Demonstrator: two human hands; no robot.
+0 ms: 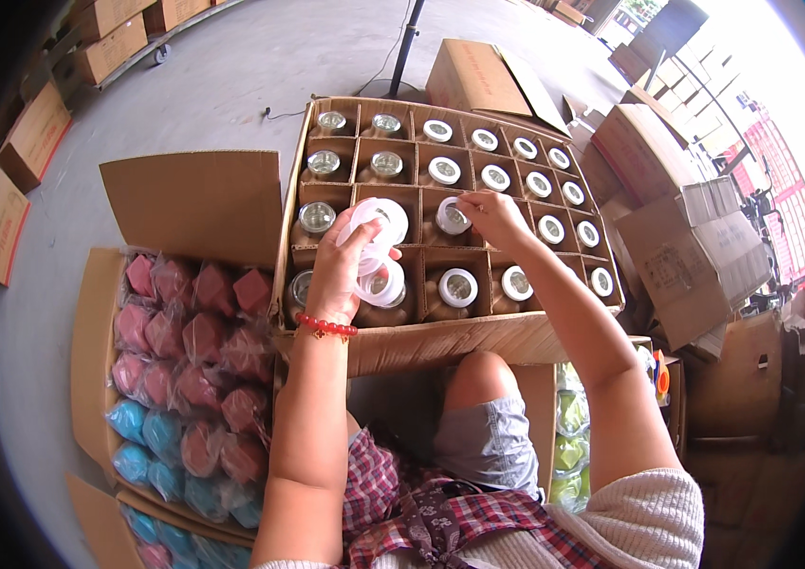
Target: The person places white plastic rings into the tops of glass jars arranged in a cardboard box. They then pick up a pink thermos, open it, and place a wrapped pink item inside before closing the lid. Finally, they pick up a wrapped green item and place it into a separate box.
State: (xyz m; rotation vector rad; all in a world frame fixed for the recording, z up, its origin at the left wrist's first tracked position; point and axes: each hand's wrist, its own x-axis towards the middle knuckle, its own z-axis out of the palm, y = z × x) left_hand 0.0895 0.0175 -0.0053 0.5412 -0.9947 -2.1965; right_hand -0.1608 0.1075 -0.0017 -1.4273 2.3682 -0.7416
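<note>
Several translucent white plastic rings (386,222) are held in my left hand (340,264), its thumb pressing on them above the carton. My right hand (500,219) has its fingertips on the edge of one white plastic ring (447,213), at the mouth of a glass jar in the third row. The divided cardboard carton (438,340) holds glass jars upright, one per cell. Jars in the middle and right columns carry white rings, such as this ringed jar (458,288). Toward the left, the mouths are bare glass, as on this jar (317,217). My left hand partly hides the front-left jars.
On the left, an open carton (95,341) holds plastic-wrapped pink (196,338) and blue (133,464) faceted items. Wrapped green items (571,416) sit by my right leg. A black pole (406,50) stands behind the carton. Cardboard boxes (694,263) are piled at right.
</note>
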